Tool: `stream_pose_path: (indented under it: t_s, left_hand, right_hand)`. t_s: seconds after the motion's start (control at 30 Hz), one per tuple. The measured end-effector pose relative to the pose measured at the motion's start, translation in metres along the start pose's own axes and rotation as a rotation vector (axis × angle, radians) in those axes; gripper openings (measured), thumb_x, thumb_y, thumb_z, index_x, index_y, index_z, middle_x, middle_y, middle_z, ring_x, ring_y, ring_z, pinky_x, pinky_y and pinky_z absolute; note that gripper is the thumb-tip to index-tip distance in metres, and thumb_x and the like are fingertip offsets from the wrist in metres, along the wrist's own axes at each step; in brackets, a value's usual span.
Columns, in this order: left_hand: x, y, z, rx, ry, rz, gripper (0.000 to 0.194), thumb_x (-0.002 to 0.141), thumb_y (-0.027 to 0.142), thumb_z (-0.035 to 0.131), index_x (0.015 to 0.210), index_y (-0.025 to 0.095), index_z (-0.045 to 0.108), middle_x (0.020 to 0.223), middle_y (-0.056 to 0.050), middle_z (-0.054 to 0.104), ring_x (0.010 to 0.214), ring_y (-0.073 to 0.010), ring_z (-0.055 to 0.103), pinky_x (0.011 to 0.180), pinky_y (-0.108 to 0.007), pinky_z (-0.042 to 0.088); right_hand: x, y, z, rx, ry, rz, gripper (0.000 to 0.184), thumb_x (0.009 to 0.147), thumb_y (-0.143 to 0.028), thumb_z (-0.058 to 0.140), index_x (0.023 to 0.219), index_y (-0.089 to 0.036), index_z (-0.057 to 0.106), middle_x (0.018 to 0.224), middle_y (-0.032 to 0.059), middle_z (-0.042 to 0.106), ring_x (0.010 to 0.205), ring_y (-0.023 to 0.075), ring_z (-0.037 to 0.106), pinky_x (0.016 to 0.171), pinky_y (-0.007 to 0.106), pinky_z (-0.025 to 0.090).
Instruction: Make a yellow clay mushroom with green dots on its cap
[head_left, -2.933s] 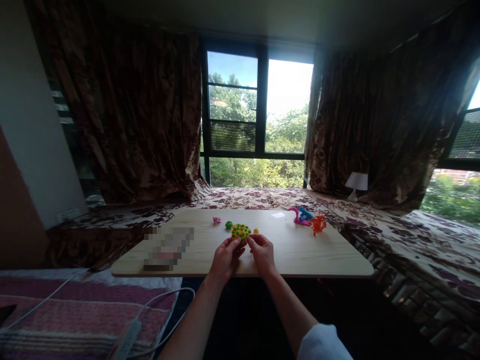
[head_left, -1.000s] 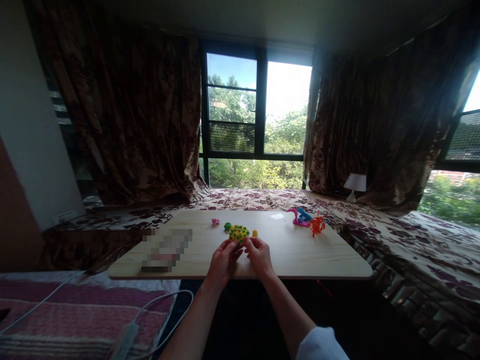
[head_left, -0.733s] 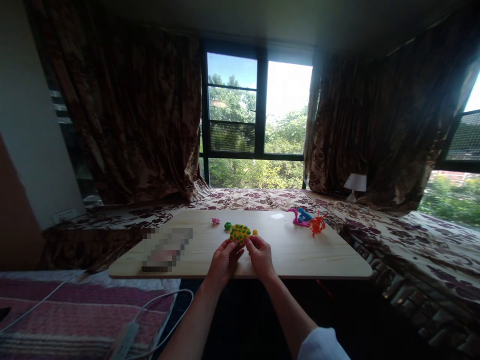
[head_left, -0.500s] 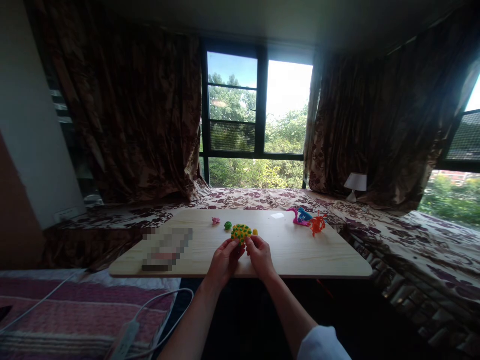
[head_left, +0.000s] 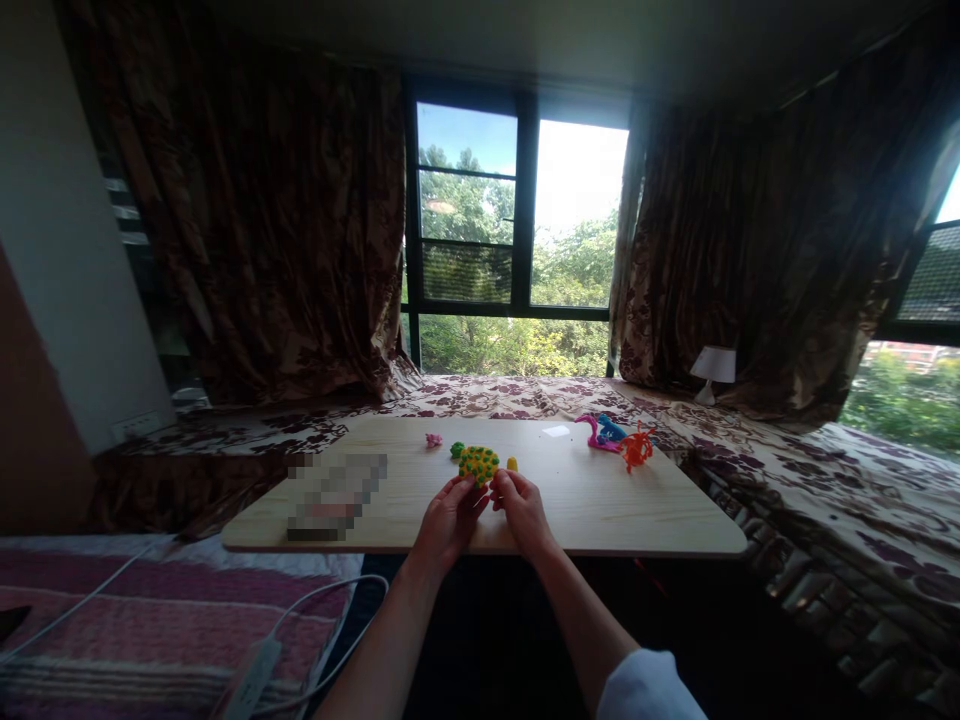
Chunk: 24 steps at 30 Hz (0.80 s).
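Over the front middle of the table, a flattish yellow clay piece with green dots (head_left: 478, 464) is held up in the fingers of my left hand (head_left: 448, 515). My right hand (head_left: 523, 507) is closed in a pinch by the piece's lower right edge; whatever lies between its fingertips is too small to make out. Just behind the dotted piece sits a small green lump (head_left: 456, 451). A small yellow lump (head_left: 512, 464) stands right behind my right fingers. Farther left lies a little pink lump (head_left: 433, 440).
On the wooden table (head_left: 637, 520), strands of magenta (head_left: 592, 435), blue (head_left: 611, 429) and orange clay (head_left: 637, 447) lie at the back right. A pixelated flat item (head_left: 337, 497) lies at the left. A power strip (head_left: 253, 680) with a white cable rests on the bedding.
The dotted piece has tilted and shifted slightly left in my left hand. My right fingertips have come a little away from its edge.
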<state>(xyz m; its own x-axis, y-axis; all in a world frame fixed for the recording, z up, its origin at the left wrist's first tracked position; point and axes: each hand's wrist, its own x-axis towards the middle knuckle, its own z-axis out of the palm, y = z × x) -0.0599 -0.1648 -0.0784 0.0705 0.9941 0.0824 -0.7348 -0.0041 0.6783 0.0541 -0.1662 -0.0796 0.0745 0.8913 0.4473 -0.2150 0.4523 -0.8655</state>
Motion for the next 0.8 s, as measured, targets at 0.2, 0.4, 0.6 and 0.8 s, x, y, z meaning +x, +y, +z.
stream_pose_path:
  t_s: [0.2, 0.4, 0.6, 0.8]
  left_hand:
    - [-0.0001, 0.0009, 0.0004, -0.013, -0.007, -0.005, 0.013, 0.069, 0.009, 0.062, 0.08, 0.016, 0.059, 0.078, -0.005, 0.068, 0.071, -0.0146, 0.063, 0.068, -0.028, 0.051]
    - [-0.0004, -0.0014, 0.0012, -0.014, -0.032, 0.0, 0.013, 0.067, 0.008, 0.063, 0.076, 0.016, 0.059, 0.078, -0.004, 0.068, 0.072, -0.0154, 0.063, 0.07, -0.029, 0.05]
    - [-0.0022, 0.0009, 0.0021, -0.014, -0.043, -0.011, 0.013, 0.068, 0.011, 0.063, 0.08, 0.015, 0.06, 0.079, -0.005, 0.068, 0.073, -0.0158, 0.063, 0.072, -0.03, 0.05]
    - [-0.0014, 0.0026, 0.0002, -0.039, -0.036, -0.015, 0.012, 0.075, 0.021, 0.057, 0.085, 0.016, 0.061, 0.081, -0.005, 0.068, 0.074, -0.0151, 0.063, 0.07, -0.029, 0.05]
  right_hand:
    - [0.0006, 0.0029, -0.0008, 0.025, -0.008, 0.038, 0.023, 0.075, -0.032, 0.052, 0.084, -0.014, 0.063, 0.069, 0.0028, 0.059, 0.057, 0.0107, 0.052, 0.049, 0.021, 0.041]
    - [0.0005, 0.0035, -0.0016, 0.035, -0.005, 0.048, 0.018, 0.072, -0.03, 0.056, 0.078, -0.015, 0.063, 0.069, 0.0018, 0.059, 0.056, 0.0104, 0.051, 0.049, 0.021, 0.041]
    - [-0.0001, 0.0028, -0.0011, 0.065, 0.01, 0.066, 0.017, 0.07, -0.031, 0.056, 0.073, -0.015, 0.062, 0.065, 0.0007, 0.058, 0.054, 0.0096, 0.05, 0.048, 0.021, 0.04]
    - [-0.0003, -0.0017, -0.0005, 0.107, 0.017, 0.099, 0.018, 0.07, -0.031, 0.055, 0.072, -0.015, 0.061, 0.064, 0.0006, 0.056, 0.053, 0.0094, 0.049, 0.047, 0.02, 0.039]
